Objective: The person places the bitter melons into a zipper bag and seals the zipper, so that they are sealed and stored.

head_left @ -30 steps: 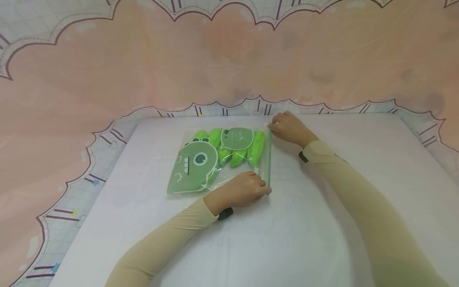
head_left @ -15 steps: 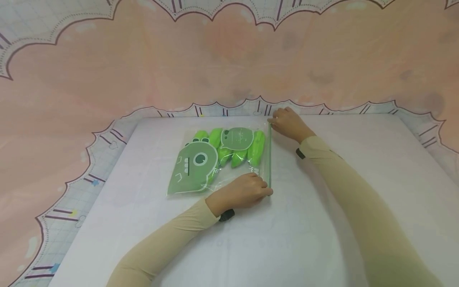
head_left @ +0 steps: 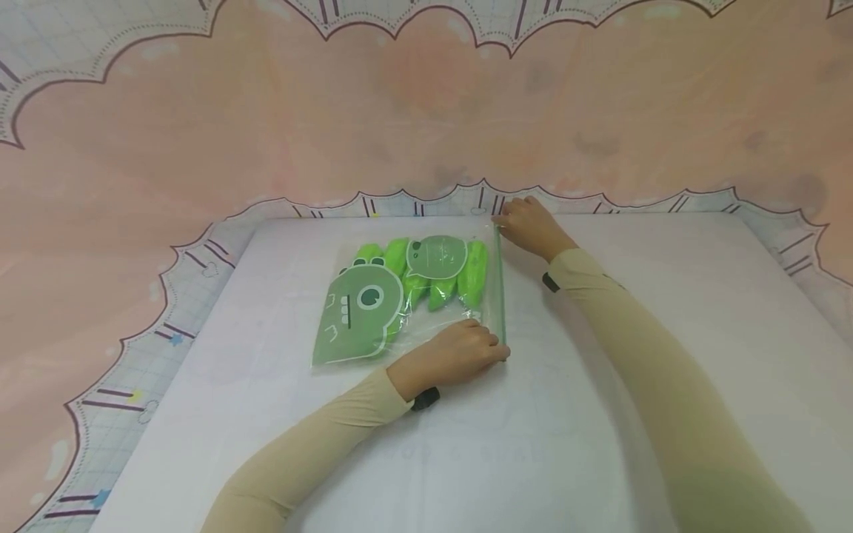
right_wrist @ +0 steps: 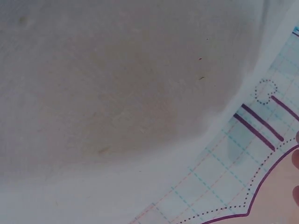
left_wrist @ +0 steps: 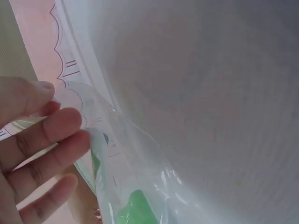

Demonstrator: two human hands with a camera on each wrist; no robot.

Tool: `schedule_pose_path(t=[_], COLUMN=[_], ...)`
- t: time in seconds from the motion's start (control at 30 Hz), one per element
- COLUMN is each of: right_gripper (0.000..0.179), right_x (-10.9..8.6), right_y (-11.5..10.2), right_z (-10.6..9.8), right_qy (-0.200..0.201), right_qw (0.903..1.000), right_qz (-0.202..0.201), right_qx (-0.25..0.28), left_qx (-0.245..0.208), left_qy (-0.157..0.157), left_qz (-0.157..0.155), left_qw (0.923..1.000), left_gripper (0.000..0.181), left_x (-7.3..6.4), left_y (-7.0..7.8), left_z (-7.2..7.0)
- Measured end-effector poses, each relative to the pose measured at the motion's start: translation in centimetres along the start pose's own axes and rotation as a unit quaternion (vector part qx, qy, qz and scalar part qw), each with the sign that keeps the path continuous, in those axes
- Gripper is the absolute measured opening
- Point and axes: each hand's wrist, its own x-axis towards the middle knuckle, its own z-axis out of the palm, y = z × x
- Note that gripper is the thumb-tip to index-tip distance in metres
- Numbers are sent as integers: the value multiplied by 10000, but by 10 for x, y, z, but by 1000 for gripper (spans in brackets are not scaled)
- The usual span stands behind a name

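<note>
A clear zip bag with green cartoon monster prints lies flat on the white table. Several bright green, long pointed things are inside it; their exact kind cannot be told through the plastic. Along the bag's right edge runs a green zip strip. My left hand pinches that strip at its near corner; in the left wrist view the thumb and fingers of the left hand are at the bag's plastic edge. At the far corner, my right hand pinches the strip's other end. Only fingertips enter the right wrist view.
The white table extends around the bag on all sides. Behind its far edge hangs a peach cloth with a scalloped, checked border, which also runs down the left side. Both forearms in beige sleeves reach in from the near side.
My right hand has shifted slightly left and away from me, still at the far corner. My left hand has moved a little right. The zip edge now slants slightly.
</note>
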Motion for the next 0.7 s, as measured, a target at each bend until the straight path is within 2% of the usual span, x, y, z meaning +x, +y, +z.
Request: schedule_pose_path(t=[0.13, 0.3, 0.47, 0.6, 0.7], right_gripper=[22, 32, 42, 51, 59], right_x=[0, -4, -11, -17, -21], right_y=[1, 4, 5, 5, 3], right_z=[3, 4, 4, 3, -1], right_qy=[-364, -960, -1168, -1176, -1127], right_qw=[9989, 9927, 9881, 9845, 9806], right_qz=[299, 735, 996, 1293, 1581], right_qx=[8, -23, 51, 145, 285], left_qx=[63, 260, 251, 49, -131], left_qy=[-71, -179, -223, -475, -753], left_qz=[-151, -311, -499, -881, -1359], left_qw=[9998, 9990, 9982, 9950, 9878], left_gripper=[9, 22, 29, 32, 38], left_x=[1, 0, -1, -1, -1], left_y=[-1, -1, -1, -3, -8], left_z=[1, 2, 2, -2, -7])
